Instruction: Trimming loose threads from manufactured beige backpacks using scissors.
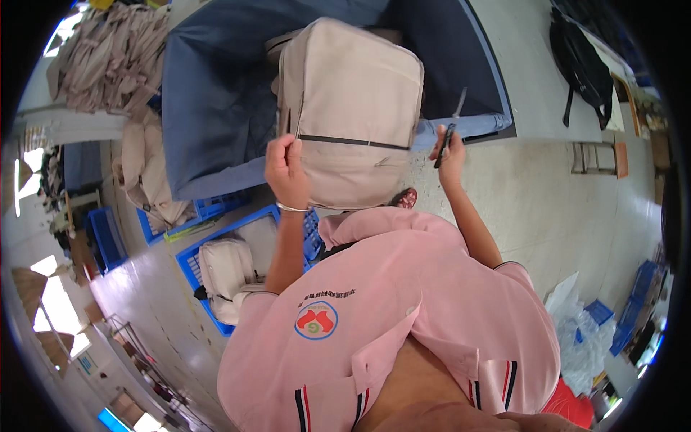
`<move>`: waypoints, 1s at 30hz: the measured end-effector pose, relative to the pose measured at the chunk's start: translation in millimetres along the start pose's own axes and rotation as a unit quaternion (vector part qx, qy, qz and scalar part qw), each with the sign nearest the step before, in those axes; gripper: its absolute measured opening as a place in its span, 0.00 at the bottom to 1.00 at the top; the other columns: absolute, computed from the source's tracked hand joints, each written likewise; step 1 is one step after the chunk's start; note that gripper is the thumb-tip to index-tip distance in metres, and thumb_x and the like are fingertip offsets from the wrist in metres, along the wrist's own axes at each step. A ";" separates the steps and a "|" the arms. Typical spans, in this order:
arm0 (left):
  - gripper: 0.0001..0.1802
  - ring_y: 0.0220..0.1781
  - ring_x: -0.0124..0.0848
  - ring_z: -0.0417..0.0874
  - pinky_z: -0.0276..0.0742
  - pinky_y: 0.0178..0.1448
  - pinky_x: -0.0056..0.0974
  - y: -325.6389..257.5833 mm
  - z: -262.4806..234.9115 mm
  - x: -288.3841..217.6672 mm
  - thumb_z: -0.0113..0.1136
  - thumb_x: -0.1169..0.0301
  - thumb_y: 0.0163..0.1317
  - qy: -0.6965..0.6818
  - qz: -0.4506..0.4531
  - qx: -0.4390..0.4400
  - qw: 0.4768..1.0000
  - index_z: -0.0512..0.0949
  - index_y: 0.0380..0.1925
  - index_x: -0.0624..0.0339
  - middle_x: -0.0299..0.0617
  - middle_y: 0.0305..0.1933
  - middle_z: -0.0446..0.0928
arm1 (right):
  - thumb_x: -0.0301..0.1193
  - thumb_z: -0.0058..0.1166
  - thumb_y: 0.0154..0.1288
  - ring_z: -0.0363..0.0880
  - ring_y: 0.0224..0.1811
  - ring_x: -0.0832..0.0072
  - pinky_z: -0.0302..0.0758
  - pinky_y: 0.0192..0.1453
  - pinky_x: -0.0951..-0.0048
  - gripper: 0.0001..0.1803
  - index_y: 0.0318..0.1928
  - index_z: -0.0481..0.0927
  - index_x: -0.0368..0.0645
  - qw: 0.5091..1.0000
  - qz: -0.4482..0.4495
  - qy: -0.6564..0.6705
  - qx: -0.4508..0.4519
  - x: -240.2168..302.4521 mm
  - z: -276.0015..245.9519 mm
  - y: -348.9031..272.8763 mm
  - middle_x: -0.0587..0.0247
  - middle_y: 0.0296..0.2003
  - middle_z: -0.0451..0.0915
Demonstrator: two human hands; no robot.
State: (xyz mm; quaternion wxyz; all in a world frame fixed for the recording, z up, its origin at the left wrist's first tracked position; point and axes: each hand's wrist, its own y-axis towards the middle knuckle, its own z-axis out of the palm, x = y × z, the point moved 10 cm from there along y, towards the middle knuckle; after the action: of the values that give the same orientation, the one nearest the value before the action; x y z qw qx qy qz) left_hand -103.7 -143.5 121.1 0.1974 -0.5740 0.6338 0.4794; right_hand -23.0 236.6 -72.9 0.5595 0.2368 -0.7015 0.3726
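A beige backpack [353, 108] with a dark zipper line across its front stands upright in front of me, over a dark blue cloth-covered table [216, 93]. My left hand [286, 169], with a metal bangle on the wrist, grips the backpack's left edge near the zipper end. My right hand [450, 155] is just right of the bag, closed around small dark scissors [450, 129] with the blades pointing up. My pink polo shirt fills the lower middle of the view.
A blue plastic crate [193, 261] on the floor at lower left holds more beige backpacks [227, 270]. A heap of beige bags [111, 57] lies at upper left. A black backpack [583, 68] rests on a table at upper right. Blue crates and plastic wrap lie at lower right.
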 end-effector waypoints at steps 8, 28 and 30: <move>0.04 0.40 0.39 0.79 0.70 0.49 0.39 69.4 -33.1 -142.2 0.60 0.75 0.58 0.177 0.385 0.186 0.886 0.80 0.34 0.59 0.40 0.37 0.79 | 0.34 0.58 0.68 0.79 0.41 0.78 0.75 0.47 0.77 0.13 0.42 0.72 0.38 0.965 -0.250 0.077 0.004 167.6 1.0 -13.1 0.60 0.42 0.80; 0.05 0.43 0.37 0.77 0.70 0.52 0.41 45.0 308.1 -27.3 0.59 0.67 0.58 0.024 0.342 0.581 0.738 0.81 0.31 0.53 0.36 0.34 0.78 | 0.27 0.68 0.56 0.76 0.29 0.82 0.73 0.34 0.79 0.13 0.36 0.74 0.42 0.987 0.064 0.111 0.098 25.3 65.3 22.1 0.69 0.28 0.78; 0.05 0.38 0.36 0.76 0.71 0.45 0.39 49.0 310.9 -20.2 0.61 0.69 0.59 -0.011 0.304 0.591 0.747 0.81 0.32 0.58 0.38 0.32 0.77 | 0.27 0.69 0.55 0.75 0.28 0.83 0.72 0.33 0.80 0.14 0.35 0.74 0.41 0.983 0.090 0.131 0.087 26.1 57.2 18.6 0.68 0.28 0.79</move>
State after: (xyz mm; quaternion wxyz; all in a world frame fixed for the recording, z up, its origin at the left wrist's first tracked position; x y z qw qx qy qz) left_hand -236.6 120.9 12.1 0.3481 -0.1142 0.9291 0.0499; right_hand -78.6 205.1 -58.1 0.5877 0.1694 -0.6059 0.5088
